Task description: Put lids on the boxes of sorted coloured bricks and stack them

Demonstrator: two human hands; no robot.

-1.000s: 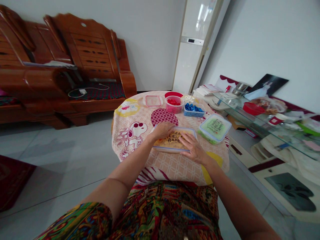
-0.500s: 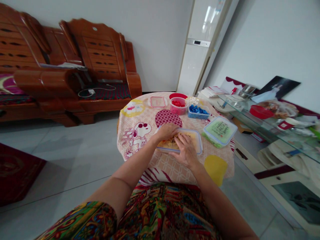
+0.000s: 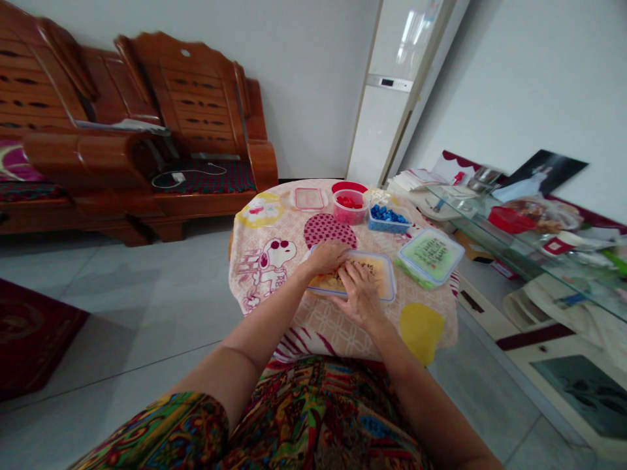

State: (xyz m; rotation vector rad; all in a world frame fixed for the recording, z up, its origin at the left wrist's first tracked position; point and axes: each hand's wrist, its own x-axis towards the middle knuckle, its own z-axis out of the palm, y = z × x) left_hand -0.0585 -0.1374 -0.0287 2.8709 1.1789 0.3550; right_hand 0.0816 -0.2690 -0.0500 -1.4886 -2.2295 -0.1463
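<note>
- Location of blue-rimmed box: flat on near half of cloth-covered counter, with yellow-orange color below lettered lid.
- Left hand: laid over left part of lid, at far edge; fingertips partly hidden, grip width impossible to tell.
- Right hand: palm down across middle of lid, fingertips just beside left hand, thumb by near edge; grip wide.
- Clearance, left: open cloth from box to counter edge.
- Clearance, front: bare strip up to near edge.
- Clearance, right: narrow gap to green box, close to right edge.
- Far side: tub of red pieces, just beside box of blue pieces; red-rimmed container farther left.
</note>
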